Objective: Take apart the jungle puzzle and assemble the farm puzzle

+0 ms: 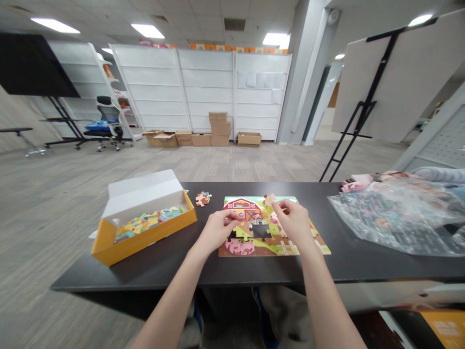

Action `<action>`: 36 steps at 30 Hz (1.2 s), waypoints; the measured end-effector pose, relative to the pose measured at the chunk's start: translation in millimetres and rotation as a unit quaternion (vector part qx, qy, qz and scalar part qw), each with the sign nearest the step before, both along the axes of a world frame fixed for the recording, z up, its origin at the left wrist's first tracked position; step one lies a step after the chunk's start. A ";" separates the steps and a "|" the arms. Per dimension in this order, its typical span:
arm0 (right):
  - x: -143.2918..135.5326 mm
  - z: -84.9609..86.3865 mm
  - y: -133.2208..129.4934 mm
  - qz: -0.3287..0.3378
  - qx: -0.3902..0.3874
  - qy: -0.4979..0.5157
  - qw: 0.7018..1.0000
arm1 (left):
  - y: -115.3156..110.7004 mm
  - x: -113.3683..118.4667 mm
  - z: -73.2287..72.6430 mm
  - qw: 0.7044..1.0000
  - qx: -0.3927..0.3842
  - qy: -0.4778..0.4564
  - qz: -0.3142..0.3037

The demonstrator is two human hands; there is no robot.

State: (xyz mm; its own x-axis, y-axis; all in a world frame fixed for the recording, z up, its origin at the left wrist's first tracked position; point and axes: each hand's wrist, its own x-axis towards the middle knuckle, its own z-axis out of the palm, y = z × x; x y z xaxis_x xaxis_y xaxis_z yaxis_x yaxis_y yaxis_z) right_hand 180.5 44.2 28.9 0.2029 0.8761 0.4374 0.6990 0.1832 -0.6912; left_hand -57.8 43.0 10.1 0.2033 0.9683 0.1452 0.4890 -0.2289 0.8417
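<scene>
A farm-scene jigsaw puzzle (261,247) lies on the black table, with a red barn, a pink pig and a white fence on it. Dark gaps show around its middle, where the tabletop is visible. Pinched between the thumb and fingers of my right hand (293,220) is a puzzle piece (269,199), held over the upper part of the picture. My left hand (219,229) rests at the puzzle's left side, fingers bent and thumb a little apart from the index finger, with nothing visible in it. Joined loose pieces (203,198) lie beyond the puzzle's left corner.
On the left stands an open yellow box (152,242) with more puzzle pieces inside, its white lid raised. A clear plastic bag (395,218) and some cloth items (358,183) lie on the right of the table (163,271). Cardboard boxes (220,128) stand by the far shelves.
</scene>
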 end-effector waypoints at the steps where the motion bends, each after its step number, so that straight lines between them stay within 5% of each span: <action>1: 0.0 0.1 0.1 0.001 0.002 0.000 1.000 | 0.8 2.1 -1.6 1.000 0.007 0.012 -0.002; 9: 3.7 -3.3 2.4 -0.004 0.010 -0.005 1.000 | 4.2 2.3 -17.7 0.994 0.052 0.092 -0.011; 16: 2.4 -2.8 1.2 -0.004 0.009 -0.007 1.000 | -4.4 -3.6 -6.7 0.982 0.067 0.176 0.010; 36: 0.9 -2.3 0.7 0.008 0.001 -0.010 1.000 | -6.5 0.6 -5.0 0.947 0.146 0.244 -0.147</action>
State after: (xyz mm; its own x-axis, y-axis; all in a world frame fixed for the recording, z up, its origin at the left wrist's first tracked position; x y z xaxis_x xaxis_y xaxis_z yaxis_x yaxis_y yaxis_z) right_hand 181.4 44.8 26.6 0.1806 0.8786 0.4422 0.7095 0.1951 -0.6772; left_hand -57.3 36.5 5.1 0.5703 0.7923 0.2171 0.6822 -0.6040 0.4121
